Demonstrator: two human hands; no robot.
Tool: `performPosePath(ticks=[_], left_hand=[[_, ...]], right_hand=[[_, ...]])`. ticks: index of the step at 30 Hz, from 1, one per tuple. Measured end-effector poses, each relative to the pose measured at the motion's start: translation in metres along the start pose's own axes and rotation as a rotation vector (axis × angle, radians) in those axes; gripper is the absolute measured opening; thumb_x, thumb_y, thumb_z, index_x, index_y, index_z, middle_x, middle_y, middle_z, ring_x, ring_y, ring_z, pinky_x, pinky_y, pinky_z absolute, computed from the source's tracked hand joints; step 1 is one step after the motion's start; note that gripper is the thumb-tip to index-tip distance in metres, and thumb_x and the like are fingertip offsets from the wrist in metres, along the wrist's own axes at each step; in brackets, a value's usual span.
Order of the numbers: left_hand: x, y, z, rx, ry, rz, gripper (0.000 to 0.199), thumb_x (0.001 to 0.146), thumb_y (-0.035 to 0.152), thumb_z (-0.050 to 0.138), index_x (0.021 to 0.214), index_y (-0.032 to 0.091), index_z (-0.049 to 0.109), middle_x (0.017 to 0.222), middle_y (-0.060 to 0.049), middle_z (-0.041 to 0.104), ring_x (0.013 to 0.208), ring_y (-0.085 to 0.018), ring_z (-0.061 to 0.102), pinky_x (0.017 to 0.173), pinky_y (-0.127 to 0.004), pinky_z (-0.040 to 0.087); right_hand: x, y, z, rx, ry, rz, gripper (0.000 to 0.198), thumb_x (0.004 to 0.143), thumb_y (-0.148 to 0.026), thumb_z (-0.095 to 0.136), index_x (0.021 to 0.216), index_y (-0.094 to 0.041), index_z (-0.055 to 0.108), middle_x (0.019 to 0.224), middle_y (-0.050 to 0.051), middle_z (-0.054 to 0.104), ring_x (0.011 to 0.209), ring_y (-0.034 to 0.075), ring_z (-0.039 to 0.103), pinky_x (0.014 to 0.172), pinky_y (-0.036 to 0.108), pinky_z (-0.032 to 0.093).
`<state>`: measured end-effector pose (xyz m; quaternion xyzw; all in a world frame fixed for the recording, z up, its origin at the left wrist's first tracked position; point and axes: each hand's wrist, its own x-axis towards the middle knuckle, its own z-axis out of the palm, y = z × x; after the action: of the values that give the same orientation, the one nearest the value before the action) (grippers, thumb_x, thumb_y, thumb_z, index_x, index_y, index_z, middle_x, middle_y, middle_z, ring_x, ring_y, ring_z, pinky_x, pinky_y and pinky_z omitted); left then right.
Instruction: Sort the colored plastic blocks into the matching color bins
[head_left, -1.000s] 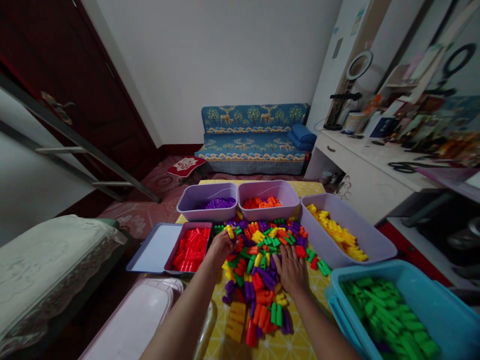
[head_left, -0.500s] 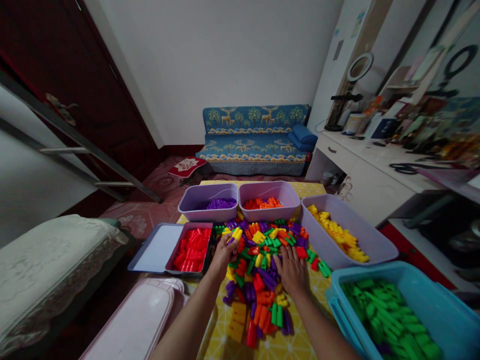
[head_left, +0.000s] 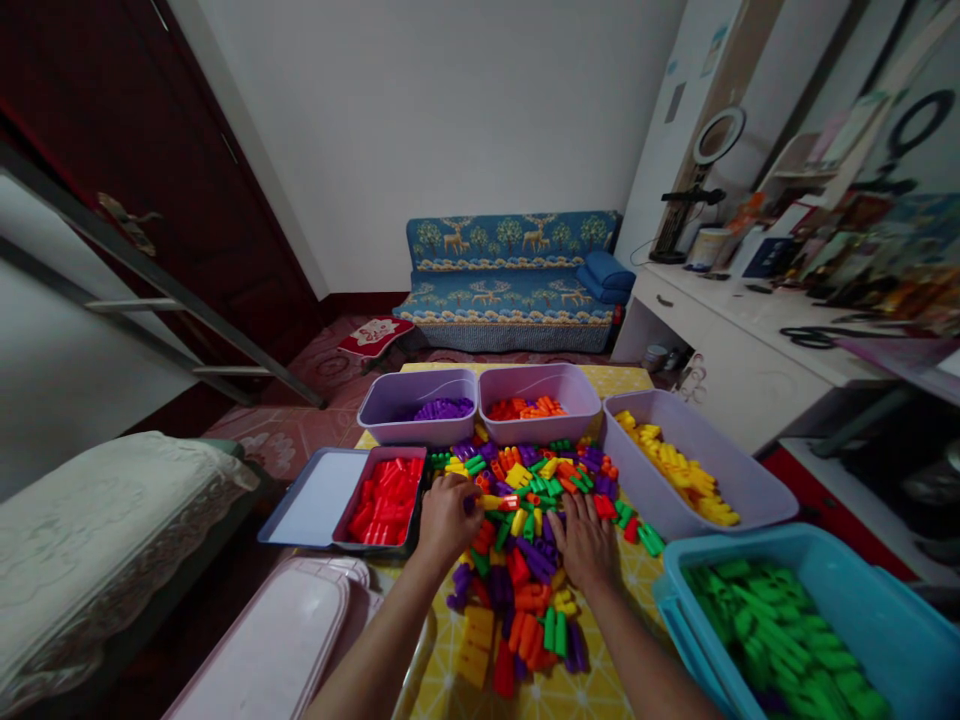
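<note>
My left hand [head_left: 448,518] is closed over the left side of a heap of mixed plastic building blocks [head_left: 534,552], pinching a yellow building block [head_left: 489,501]. The yellow block points right, and a red piece shows at its far end; I cannot tell whether the two are joined. Some purple shows by the fingertips. My right hand [head_left: 586,540] lies flat with fingers spread on the heap's right side, touching the blocks and gripping none.
Around the heap stand a purple-block bin [head_left: 367,408], an orange-block bin [head_left: 540,430], a yellow-block bin [head_left: 757,490], a blue green-block tub [head_left: 675,560] and a red-block box [head_left: 420,490]. Pale lids [head_left: 262,640] lie front left. A yellow patterned cloth [head_left: 600,660] covers the table.
My left hand has turned palm-down and drawn slightly left; the yellow block in it has swung from pointing up to pointing right. My right hand stays in place.
</note>
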<state>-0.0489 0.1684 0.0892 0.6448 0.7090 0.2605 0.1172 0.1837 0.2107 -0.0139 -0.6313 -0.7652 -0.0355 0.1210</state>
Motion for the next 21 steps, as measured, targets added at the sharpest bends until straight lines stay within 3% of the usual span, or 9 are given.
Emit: performPosePath(ticks=[2,5,7,9,11,14,17,21], left_hand=[[0.004,-0.002,0.003,-0.056,0.047,-0.004,0.018,0.073,0.017,0.064,0.088,0.021,0.074,0.103,-0.007,0.070,0.101,-0.023,0.061,0.090,-0.033,0.045],[0.013,-0.008,0.010,-0.239,0.064,-0.139,0.021,0.074,0.015,0.060,0.091,0.015,0.073,0.092,-0.008,0.073,0.089,-0.022,0.066,0.082,-0.032,0.049],[0.017,-0.012,0.012,-0.371,-0.009,-0.216,0.023,0.076,0.018,0.058,0.093,0.014,0.073,0.086,-0.007,0.074,0.082,-0.021,0.068,0.076,-0.030,0.051],[0.019,-0.013,0.011,-0.447,-0.120,-0.158,0.024,0.080,0.024,0.057,0.093,0.016,0.075,0.085,-0.006,0.075,0.081,-0.022,0.069,0.075,-0.030,0.052],[0.017,-0.015,0.007,-0.444,-0.165,-0.010,0.025,0.084,0.029,0.056,0.093,0.019,0.076,0.090,-0.006,0.076,0.086,-0.022,0.069,0.081,-0.032,0.052],[0.008,-0.021,0.006,-0.360,-0.043,0.112,0.026,0.086,0.023,0.053,0.098,0.021,0.075,0.101,-0.007,0.074,0.098,-0.022,0.066,0.091,-0.034,0.051],[0.000,-0.035,0.015,-0.259,0.094,0.040,0.040,0.081,0.008,0.048,0.111,0.020,0.071,0.117,-0.009,0.068,0.111,-0.022,0.062,0.100,-0.038,0.048],[-0.006,-0.052,0.029,-0.168,0.054,-0.056,0.068,0.067,-0.007,0.043,0.127,0.016,0.062,0.138,-0.013,0.055,0.130,-0.024,0.050,0.112,-0.042,0.039]], right_hand=[[0.000,0.000,-0.001,-0.002,-0.002,0.006,0.056,0.099,-0.048,0.030,0.135,-0.012,0.054,0.141,0.016,0.052,0.136,0.032,0.039,0.103,0.046,0.035],[0.000,0.000,-0.002,0.000,-0.017,0.010,0.055,0.099,-0.048,0.032,0.135,-0.012,0.054,0.142,0.016,0.052,0.136,0.032,0.039,0.103,0.046,0.035],[0.000,0.000,-0.002,0.000,-0.023,0.004,0.054,0.099,-0.047,0.032,0.135,-0.012,0.054,0.142,0.016,0.052,0.136,0.031,0.039,0.104,0.045,0.035],[0.000,0.000,-0.002,-0.004,-0.021,-0.001,0.054,0.099,-0.046,0.033,0.134,-0.012,0.054,0.141,0.016,0.053,0.136,0.031,0.040,0.104,0.045,0.034],[0.000,0.001,-0.002,-0.008,-0.013,-0.008,0.054,0.099,-0.047,0.033,0.134,-0.011,0.054,0.140,0.016,0.054,0.135,0.032,0.041,0.104,0.045,0.034],[-0.001,0.002,-0.003,-0.007,0.001,-0.021,0.054,0.099,-0.047,0.031,0.133,-0.012,0.054,0.139,0.015,0.055,0.134,0.032,0.041,0.103,0.045,0.034],[-0.001,0.002,-0.004,-0.003,-0.002,-0.021,0.054,0.099,-0.046,0.030,0.133,-0.012,0.054,0.139,0.016,0.055,0.134,0.032,0.041,0.103,0.045,0.034],[0.000,0.001,-0.003,0.001,-0.005,-0.010,0.054,0.099,-0.047,0.030,0.133,-0.012,0.054,0.140,0.016,0.053,0.135,0.032,0.040,0.103,0.045,0.034]])
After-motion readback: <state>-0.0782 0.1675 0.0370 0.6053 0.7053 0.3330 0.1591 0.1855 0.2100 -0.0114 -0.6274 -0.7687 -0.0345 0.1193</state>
